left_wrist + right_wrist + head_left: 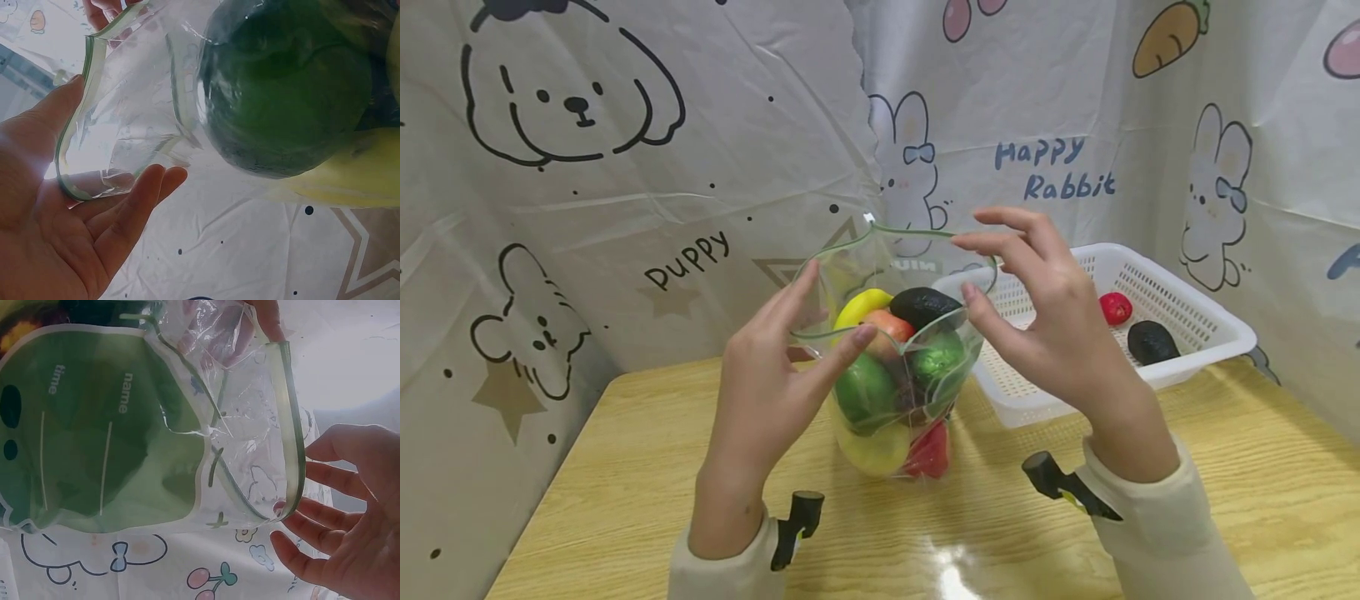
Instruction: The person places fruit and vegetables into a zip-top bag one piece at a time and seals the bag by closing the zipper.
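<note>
A clear zip bag (841, 247) with a green-edged mouth stands upright on the table, its top spread wide. Through its film show a yellow curved fruit (857, 310), a dark avocado (925, 307), an orange-red fruit (886, 321), smooth green fruit (865, 392) and a red piece (929, 452) low down. My left hand (767, 375) is at the mouth's left side, thumb along the rim and fingers extended. On the opposite side, my right hand (1052, 308) has its loosely bent fingers spread at the rim. A green printed label (134, 456) faces the right wrist camera.
A white perforated basket (1217, 354) stands behind and right of the bag, holding a small red fruit (1116, 308) and another dark avocado (1152, 342). Printed cloth (700, 250) hangs around the wooden table (625, 467).
</note>
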The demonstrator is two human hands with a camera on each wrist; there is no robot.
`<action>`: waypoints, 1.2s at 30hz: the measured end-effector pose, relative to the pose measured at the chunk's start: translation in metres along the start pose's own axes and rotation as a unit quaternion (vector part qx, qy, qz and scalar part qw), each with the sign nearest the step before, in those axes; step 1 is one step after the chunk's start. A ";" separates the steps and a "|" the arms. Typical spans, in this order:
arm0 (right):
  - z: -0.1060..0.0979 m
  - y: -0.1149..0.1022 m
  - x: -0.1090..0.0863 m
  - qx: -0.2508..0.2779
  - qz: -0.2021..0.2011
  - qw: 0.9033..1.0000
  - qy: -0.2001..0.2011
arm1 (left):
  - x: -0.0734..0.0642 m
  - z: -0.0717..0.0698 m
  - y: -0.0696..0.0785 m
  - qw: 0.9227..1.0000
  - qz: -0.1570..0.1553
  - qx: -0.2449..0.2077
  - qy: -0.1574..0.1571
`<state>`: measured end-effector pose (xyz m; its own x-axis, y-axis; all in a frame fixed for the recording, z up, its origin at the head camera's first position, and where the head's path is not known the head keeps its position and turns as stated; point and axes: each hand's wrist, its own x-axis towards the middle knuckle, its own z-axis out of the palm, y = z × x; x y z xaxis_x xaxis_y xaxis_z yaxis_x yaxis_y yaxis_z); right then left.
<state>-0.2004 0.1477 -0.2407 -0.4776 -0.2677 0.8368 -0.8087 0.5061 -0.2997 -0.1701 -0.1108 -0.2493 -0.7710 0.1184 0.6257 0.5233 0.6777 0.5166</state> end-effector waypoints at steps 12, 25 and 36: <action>-0.033 0.015 -0.001 -0.049 0.050 0.997 0.025 | 0.000 -0.001 0.000 1.000 0.004 0.002 0.002; -0.072 0.063 -0.015 -0.109 0.199 0.972 -0.067 | 0.000 -0.002 -0.001 1.000 0.005 0.003 0.003; -0.094 0.125 -0.038 -0.142 0.361 0.852 -0.351 | -0.001 -0.002 -0.003 1.000 0.004 0.001 0.003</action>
<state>-0.2511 0.2980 -0.2665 -0.9840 -0.1757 -0.0288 -0.1483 0.8981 -0.4140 -0.1703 -0.1142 -0.2499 -0.7643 0.1191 0.6338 0.5286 0.6787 0.5099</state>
